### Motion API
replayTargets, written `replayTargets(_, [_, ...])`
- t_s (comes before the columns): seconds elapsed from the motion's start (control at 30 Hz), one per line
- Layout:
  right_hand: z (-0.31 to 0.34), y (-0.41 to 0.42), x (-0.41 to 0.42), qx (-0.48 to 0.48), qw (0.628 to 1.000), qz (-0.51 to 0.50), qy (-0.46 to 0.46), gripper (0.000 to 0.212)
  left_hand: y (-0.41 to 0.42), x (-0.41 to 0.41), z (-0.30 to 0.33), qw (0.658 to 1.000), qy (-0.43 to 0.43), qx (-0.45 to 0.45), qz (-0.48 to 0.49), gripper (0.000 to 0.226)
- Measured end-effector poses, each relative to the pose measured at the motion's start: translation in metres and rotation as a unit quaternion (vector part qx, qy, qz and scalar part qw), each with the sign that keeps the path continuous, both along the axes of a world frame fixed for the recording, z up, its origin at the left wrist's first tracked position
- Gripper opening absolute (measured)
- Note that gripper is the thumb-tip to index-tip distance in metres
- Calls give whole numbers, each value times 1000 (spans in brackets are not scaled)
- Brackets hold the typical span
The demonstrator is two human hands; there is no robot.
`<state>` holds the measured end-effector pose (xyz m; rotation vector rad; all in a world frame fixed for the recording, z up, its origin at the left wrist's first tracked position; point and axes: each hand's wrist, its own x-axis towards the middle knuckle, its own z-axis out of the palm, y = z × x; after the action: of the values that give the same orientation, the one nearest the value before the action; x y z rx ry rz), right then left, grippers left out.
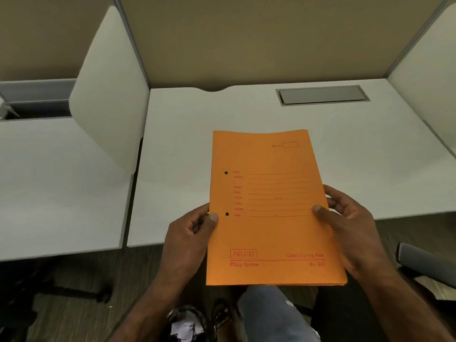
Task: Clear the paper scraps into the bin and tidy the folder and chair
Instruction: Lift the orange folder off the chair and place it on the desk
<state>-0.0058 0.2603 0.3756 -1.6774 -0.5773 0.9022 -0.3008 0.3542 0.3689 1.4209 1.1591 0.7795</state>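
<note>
An orange paper folder [271, 193] with red print is held closed above the front edge of the white desk [187, 149]. My left hand [190, 233] grips its left edge beside the lower punch hole, thumb on top. My right hand [345, 223] grips its right edge, thumb on the cover. On the floor below, by my feet, a dark bin [185, 324] holds crumpled white paper scraps [183, 328]. A grey chair armrest [424, 262] shows at the right edge; the rest of the chair is out of view.
Tan partition walls [259, 38] enclose the desk, with white side dividers [111, 95]. A grey cable hatch [322, 95] sits at the desk's back right. A neighbouring white desk [56, 181] lies to the left. A dark chair base [74, 290] stands under that desk. My jeans-clad leg [271, 314] is below the folder.
</note>
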Motion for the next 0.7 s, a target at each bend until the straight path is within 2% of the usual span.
replayTargets(0.13, [-5,26,7,-8,1000,-10,-3,41,29,9,2,1000,20,5,2,33])
replayTargets(0.47, [-25,139,46,-40,998,-30,-34,42,142,54,-15,997,68,-13,22,24])
replayTargets(0.63, [-34,219,78,-65,995,-14,-75,42,215,85,-34,993,108,-14,40,42])
replayTargets(0.7, [-41,249,89,-72,994,-10,-82,44,242,97,-42,992,120,-18,43,44])
